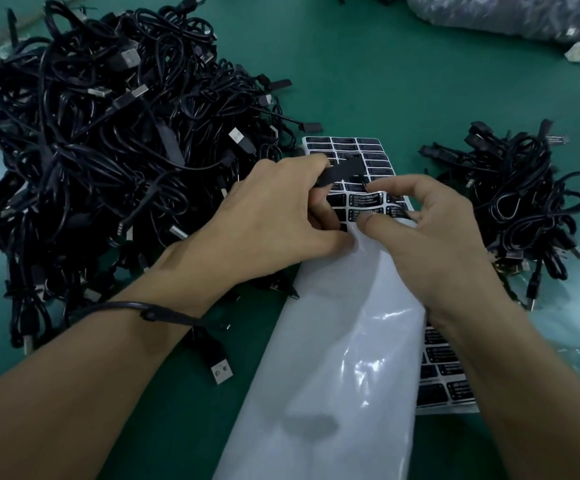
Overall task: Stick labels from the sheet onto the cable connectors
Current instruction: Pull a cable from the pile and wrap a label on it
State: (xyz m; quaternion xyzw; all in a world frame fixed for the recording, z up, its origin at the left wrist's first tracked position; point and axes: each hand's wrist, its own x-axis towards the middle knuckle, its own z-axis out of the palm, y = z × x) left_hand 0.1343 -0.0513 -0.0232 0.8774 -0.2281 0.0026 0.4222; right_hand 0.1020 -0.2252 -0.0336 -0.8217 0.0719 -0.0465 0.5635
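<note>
Green matte surface (pixel 385 81), viewed from above. Large heap of black cables (pixel 108 150) at left, smaller heap of black cables (pixel 524 209) at right. White glossy label sheet with rows of black labels (pixel 368 157) lies between them, its bare near end running toward the camera. Left hand (pixel 274 216): knuckles up, fingers curled, gripping a flat black cable connector (pixel 340 173) just above the sheet. Right hand (pixel 434 230): thumb and forefinger bent in a pinch on a black label with white print (pixel 364 202), which bows up off the backing. Both forearms reach in from the near edge. One black cable with a USB plug (pixel 219 370) drapes over the left wrist.
</note>
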